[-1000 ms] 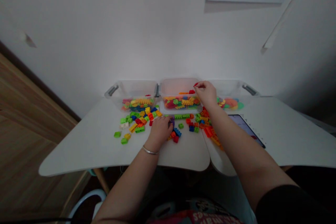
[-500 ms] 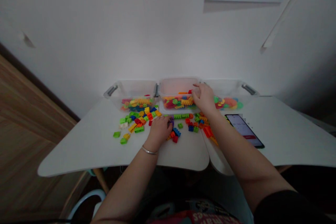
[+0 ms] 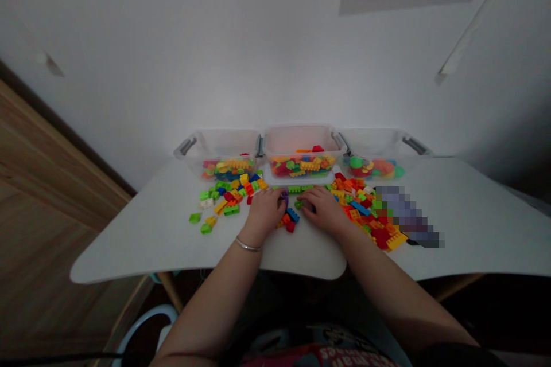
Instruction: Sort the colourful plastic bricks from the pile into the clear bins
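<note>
My left hand (image 3: 263, 213) is closed around a purple toy brick (image 3: 284, 199), with only part of the brick showing past the fingers. Beside a small green brick (image 3: 298, 205) on the table is my right hand (image 3: 323, 210), its thumb and fingers apart; the fingertips reach the brick's edge. Behind both hands runs a row of green bricks (image 3: 295, 189). Between the hands lie a blue brick (image 3: 293, 214) and a red brick (image 3: 290, 227).
Loose bricks spread to the left (image 3: 231, 210) and right (image 3: 360, 207). Along the wall stand a left clear bin (image 3: 226, 140), a middle bin (image 3: 297, 136) and a right bin (image 3: 372, 140), all holding pieces. A blurred-out phone (image 3: 407, 215) lies at the right.
My right hand has come from the middle bin down to the small green brick on the table. The left hand stays at the purple brick. The view has shifted slightly.
</note>
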Demonstrator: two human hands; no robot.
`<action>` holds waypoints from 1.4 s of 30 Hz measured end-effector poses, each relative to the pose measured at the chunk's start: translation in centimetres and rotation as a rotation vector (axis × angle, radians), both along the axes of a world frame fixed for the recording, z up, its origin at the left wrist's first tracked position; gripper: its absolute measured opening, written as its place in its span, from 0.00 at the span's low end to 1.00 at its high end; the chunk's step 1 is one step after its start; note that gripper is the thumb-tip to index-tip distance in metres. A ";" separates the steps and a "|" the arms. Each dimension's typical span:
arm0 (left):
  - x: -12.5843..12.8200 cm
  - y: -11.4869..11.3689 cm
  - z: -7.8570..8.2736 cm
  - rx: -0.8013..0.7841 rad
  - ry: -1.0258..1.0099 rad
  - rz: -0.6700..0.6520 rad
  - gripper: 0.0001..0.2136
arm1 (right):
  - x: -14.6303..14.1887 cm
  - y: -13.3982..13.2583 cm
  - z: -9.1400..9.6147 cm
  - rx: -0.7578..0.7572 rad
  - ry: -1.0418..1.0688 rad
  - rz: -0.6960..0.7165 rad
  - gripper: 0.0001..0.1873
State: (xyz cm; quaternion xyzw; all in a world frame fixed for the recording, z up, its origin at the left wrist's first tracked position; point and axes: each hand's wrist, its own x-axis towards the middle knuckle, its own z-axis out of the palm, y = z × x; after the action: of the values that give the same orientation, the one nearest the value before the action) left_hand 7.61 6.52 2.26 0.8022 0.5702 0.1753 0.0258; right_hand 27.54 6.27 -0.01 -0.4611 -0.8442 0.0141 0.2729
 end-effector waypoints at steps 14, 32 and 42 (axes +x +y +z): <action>0.0 0.2 -0.3 0.020 -0.005 0.001 0.15 | -0.2 0.3 -0.5 -0.055 -0.020 0.007 0.12; -0.1 -0.2 -0.1 0.150 -0.084 -0.175 0.11 | -0.4 0.8 -1.3 0.145 0.300 -0.070 0.08; -0.1 -0.1 -0.4 0.078 -0.076 -0.159 0.11 | 0.2 2.4 4.5 0.521 0.497 -0.298 0.09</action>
State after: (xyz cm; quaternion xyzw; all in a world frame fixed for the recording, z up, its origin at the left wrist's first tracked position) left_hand 7.47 6.44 1.86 0.8380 0.4961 0.2252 0.0298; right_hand 27.78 8.69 4.45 -0.4765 -0.6514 -0.1291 0.5761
